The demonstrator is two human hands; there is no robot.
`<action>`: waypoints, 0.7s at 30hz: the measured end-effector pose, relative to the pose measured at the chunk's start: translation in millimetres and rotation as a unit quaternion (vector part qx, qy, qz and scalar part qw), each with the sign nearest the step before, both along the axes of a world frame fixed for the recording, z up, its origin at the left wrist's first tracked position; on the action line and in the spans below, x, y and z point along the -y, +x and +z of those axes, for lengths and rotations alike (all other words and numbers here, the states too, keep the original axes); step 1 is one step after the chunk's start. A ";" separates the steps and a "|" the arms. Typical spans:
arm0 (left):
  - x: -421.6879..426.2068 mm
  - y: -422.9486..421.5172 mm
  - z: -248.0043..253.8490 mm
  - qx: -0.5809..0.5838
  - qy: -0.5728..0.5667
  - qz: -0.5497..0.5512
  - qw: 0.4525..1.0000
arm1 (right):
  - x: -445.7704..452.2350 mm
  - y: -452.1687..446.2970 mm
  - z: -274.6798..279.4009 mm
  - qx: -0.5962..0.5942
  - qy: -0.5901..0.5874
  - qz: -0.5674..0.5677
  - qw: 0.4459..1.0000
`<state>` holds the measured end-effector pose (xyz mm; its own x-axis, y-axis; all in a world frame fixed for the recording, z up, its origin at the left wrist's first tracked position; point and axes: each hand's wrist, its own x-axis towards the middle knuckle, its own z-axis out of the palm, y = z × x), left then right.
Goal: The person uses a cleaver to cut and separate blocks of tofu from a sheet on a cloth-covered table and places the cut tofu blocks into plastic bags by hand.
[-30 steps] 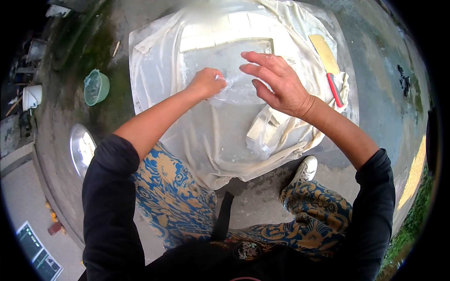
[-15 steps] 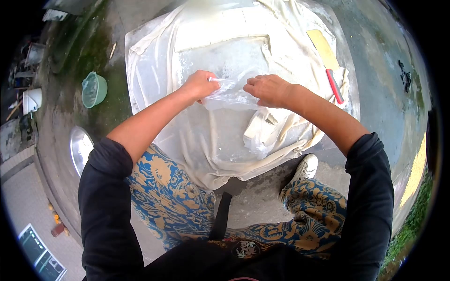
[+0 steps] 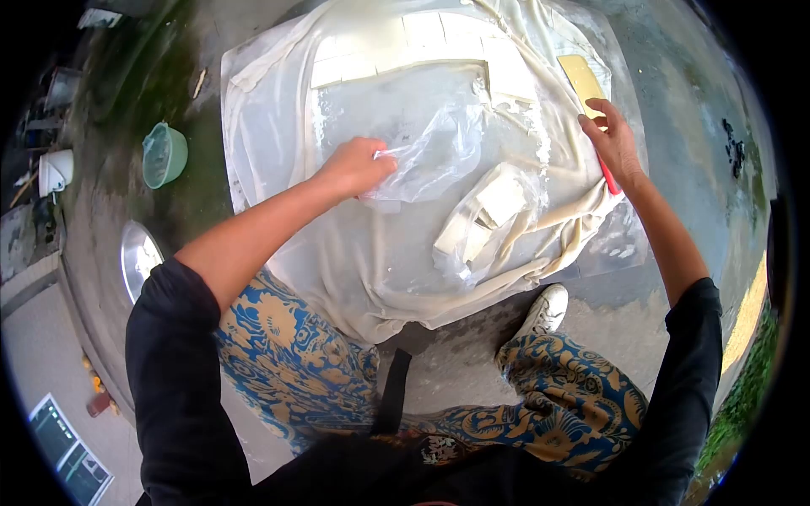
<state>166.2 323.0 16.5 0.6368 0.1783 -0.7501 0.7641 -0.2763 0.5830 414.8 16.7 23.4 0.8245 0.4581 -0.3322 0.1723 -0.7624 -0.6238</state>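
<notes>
A clear plastic bag [image 3: 439, 156] hangs open from my left hand [image 3: 359, 166], whose fingers are closed on its edge. My right hand [image 3: 612, 139] is over the wide yellowish blade [image 3: 580, 78] with a red handle [image 3: 607, 175]; its fingers are apart and curved, and whether they touch the tool is unclear. White slabs cut into blocks [image 3: 380, 52] lie on pale cloth at the far side of the table. Nearer to me, a second clear bag [image 3: 460, 244] holds several white blocks [image 3: 501, 198].
Pale cloth [image 3: 337, 244] covers much of the table and drapes over its near edge. On the ground at the left are a green bucket [image 3: 164, 156], a metal basin [image 3: 139, 257] and a white bucket [image 3: 56, 172].
My right hand has let go of the plastic bag and moved right to the red-handled blade. The bag now spreads out from my left hand, which still grips it.
</notes>
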 end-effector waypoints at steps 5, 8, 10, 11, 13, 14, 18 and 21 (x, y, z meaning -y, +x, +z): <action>0.4 -0.9 1.4 0.020 0.079 -0.091 0.992 | 94.0 36.0 -60.6 0.117 -0.273 -0.002 0.955; 3.1 -2.9 3.7 0.037 0.128 -0.101 0.986 | 108.0 33.2 -70.1 -0.020 -0.294 0.015 0.955; 5.1 -0.2 14.2 0.043 0.131 -0.104 0.985 | 105.7 33.6 -72.9 0.003 -0.297 0.009 0.955; 5.9 1.7 18.0 0.048 0.134 -0.107 0.984 | 105.4 33.9 -73.5 0.026 -0.300 0.004 0.954; 5.1 1.4 18.2 0.070 0.121 -0.088 0.986 | 110.3 33.5 -89.0 0.056 -0.303 0.025 0.951; 3.0 0.9 18.1 0.092 0.108 -0.064 0.988 | 111.0 36.4 -95.9 0.061 -0.311 0.012 0.948; -1.8 0.3 20.6 0.082 0.071 -0.095 0.990 | 92.5 34.6 -67.7 0.002 -0.316 0.006 0.949; -5.4 1.3 35.6 0.156 0.140 -0.087 0.974 | 92.3 37.4 -63.0 -0.029 -0.276 0.022 0.961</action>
<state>167.5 328.4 52.1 0.8653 0.2169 -0.4519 0.4883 -0.5683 0.6622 452.1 -75.6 -39.7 0.7817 0.2328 -0.5786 0.1886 -0.9725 -0.1366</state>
